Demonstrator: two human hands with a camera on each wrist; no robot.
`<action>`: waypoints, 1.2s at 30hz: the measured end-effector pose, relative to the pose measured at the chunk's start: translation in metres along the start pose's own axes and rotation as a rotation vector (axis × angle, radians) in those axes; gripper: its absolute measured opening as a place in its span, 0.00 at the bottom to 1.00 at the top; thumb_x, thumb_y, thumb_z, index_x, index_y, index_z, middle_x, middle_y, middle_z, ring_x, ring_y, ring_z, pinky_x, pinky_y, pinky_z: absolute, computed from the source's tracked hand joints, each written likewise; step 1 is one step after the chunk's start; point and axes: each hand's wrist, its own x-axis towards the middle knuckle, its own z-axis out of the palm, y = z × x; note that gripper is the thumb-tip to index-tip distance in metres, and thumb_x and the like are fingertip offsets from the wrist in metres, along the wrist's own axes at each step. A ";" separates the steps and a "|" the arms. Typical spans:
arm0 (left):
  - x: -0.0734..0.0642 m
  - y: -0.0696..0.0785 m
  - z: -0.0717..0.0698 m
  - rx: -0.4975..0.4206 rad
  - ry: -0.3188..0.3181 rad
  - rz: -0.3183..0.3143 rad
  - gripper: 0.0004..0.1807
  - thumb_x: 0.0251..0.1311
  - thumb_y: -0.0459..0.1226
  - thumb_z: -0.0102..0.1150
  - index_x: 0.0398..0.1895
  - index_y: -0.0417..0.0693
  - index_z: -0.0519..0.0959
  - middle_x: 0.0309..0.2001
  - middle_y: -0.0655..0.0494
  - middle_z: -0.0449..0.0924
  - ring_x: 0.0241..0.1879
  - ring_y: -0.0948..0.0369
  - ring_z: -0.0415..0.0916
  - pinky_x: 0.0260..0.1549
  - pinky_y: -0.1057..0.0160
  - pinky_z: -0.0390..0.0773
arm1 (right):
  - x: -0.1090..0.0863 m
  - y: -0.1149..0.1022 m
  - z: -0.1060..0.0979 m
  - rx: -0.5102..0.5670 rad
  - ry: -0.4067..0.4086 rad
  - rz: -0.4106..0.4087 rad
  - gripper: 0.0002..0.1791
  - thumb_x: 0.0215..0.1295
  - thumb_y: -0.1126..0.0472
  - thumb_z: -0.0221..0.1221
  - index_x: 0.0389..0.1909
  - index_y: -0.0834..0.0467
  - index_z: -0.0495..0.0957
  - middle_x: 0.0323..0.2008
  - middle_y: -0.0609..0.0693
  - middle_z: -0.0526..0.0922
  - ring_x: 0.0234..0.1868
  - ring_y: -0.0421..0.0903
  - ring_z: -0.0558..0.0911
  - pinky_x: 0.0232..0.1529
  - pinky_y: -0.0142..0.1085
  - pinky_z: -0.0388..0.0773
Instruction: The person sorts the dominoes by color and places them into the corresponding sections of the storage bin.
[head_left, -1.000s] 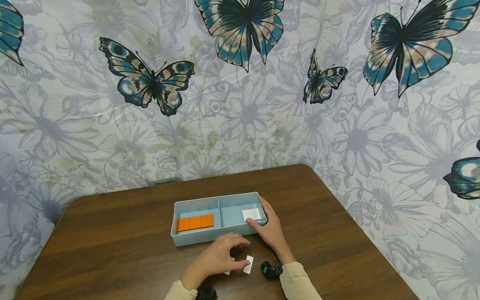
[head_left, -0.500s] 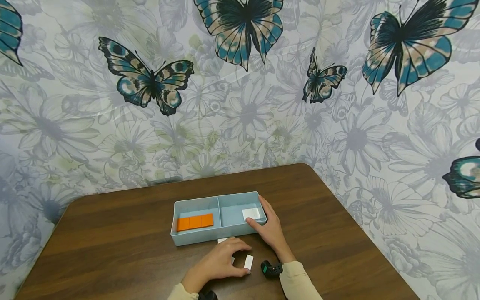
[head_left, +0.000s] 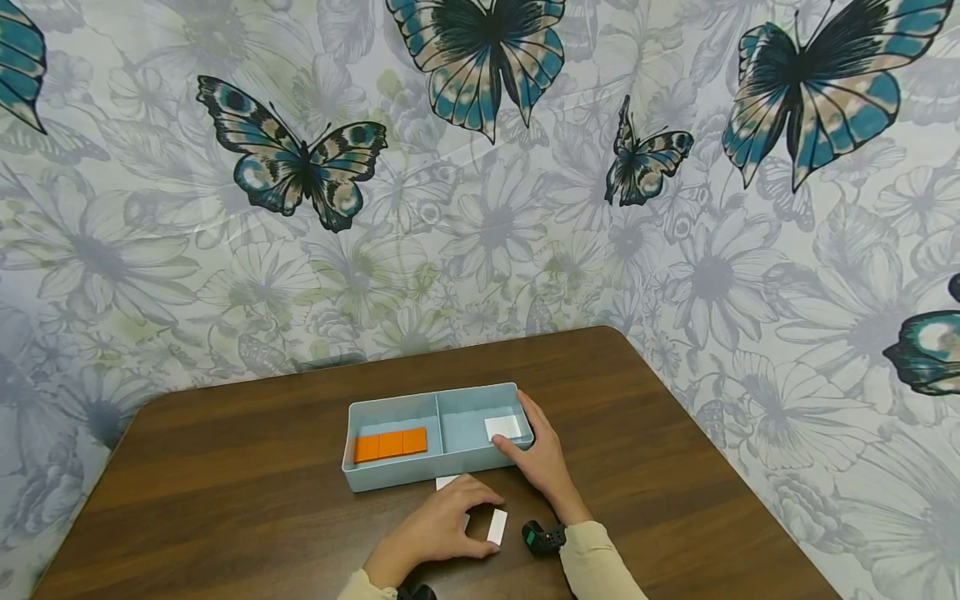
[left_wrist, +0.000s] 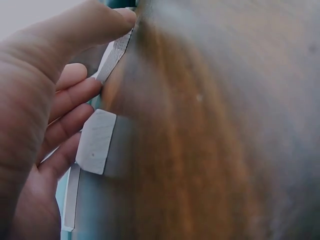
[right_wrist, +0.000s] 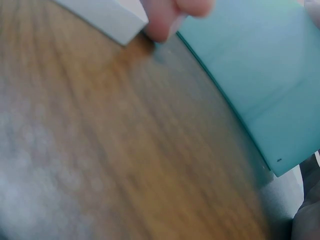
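In the head view my left hand pinches a small white block lengthwise, thumb at the near end and fingertips at the far end. Two other white blocks lie by that hand: one shows past its knuckles beside the box, the other is mostly hidden behind the fingers. The left wrist view shows a chamfered white block against the fingers. My right hand grips the right end of a light blue two-compartment box, thumb over the front rim. White pieces lie in its right compartment.
Three orange blocks sit side by side in the box's left compartment. A divider separates the two sections. The brown wooden table reaches back to a wall covering printed with butterflies and flowers.
My left hand has drawn slightly back toward me, and its thumb and fingertips have come onto the white block. Another white block has come into view beside the box. My right hand stays put.
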 end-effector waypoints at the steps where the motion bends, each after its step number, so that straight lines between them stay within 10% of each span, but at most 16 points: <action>1: 0.000 0.000 0.000 0.003 -0.001 0.002 0.27 0.52 0.50 0.78 0.55 0.51 0.84 0.51 0.65 0.85 0.52 0.66 0.76 0.55 0.66 0.78 | 0.000 0.000 0.000 0.000 0.000 -0.002 0.50 0.59 0.45 0.73 0.80 0.46 0.61 0.78 0.51 0.63 0.77 0.56 0.65 0.73 0.61 0.61; 36: 0.000 0.005 0.004 -0.035 0.039 -0.031 0.21 0.57 0.47 0.75 0.52 0.51 0.85 0.49 0.66 0.85 0.50 0.68 0.78 0.52 0.66 0.79 | -0.002 0.000 -0.002 0.007 -0.006 -0.005 0.50 0.60 0.46 0.74 0.80 0.47 0.61 0.78 0.51 0.63 0.77 0.56 0.64 0.74 0.60 0.61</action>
